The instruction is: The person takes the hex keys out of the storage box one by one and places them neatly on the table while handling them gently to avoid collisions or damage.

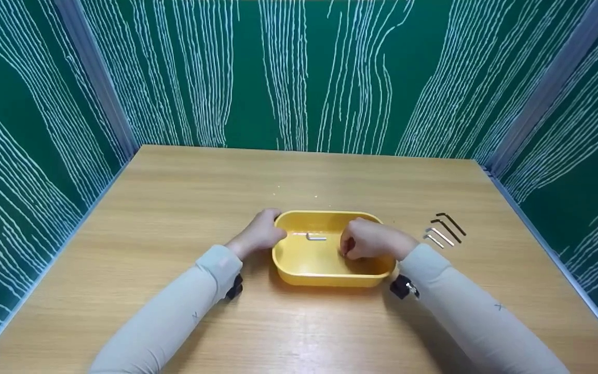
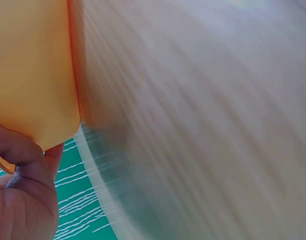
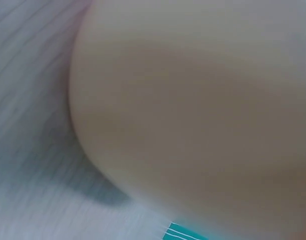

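Note:
A yellow plastic tub [image 1: 325, 281] with rounded ends stands on the table. My left hand [image 1: 261, 232] grips its left end, thumb over the rim and fingers outside; the left wrist view shows these curled fingers [image 2: 22, 150] against the yellow wall. My right hand [image 1: 374, 240] reaches over the right end into the tub, its fingers curled down close to the bottom. I cannot tell whether anything is between those fingertips. A silver hex key [image 1: 316, 238] lies inside the tub, between the two hands. The right wrist view shows only the tub's blurred outer wall [image 3: 193, 125].
Several L-shaped hex keys, two black [image 1: 454, 224] and two silver [image 1: 442, 236], lie side by side on the wooden table [image 1: 200, 182] right of the tub. Small pale specks dot the table behind it. Green panels with white lines [image 1: 247, 78] enclose the back and sides.

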Motion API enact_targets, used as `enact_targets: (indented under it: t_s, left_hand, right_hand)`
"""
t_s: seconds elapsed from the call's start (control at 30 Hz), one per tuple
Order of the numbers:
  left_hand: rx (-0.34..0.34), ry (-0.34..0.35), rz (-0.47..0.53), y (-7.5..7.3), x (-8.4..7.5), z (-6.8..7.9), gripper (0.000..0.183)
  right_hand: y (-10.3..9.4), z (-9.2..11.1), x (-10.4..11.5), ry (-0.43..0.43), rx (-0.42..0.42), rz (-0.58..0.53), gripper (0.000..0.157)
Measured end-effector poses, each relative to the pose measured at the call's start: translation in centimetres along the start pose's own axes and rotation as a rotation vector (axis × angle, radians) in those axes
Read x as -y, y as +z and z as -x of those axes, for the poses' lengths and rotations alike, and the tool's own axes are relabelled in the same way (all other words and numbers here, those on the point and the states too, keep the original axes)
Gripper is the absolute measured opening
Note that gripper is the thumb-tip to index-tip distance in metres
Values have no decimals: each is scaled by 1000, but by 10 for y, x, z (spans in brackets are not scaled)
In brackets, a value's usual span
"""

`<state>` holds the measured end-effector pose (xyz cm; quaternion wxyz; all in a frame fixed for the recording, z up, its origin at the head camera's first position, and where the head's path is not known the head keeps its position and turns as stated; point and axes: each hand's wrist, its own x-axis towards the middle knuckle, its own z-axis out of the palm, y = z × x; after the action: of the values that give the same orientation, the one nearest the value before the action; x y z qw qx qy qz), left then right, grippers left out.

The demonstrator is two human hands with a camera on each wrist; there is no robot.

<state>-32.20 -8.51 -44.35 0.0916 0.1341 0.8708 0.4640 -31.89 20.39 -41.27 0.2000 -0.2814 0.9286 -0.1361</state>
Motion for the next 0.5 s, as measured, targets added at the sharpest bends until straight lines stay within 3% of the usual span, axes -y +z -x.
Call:
enact_targets:
  t_s: [0.17,0.5]
  left_hand:
    - [-2,2,-4,0,0,0,35]
    - [10,-3,-12,-1,1,-1,41]
  right_hand:
    - [-1,1,2,10,-36,9,10]
    - [-5,4,1,-77,-114,-51,4]
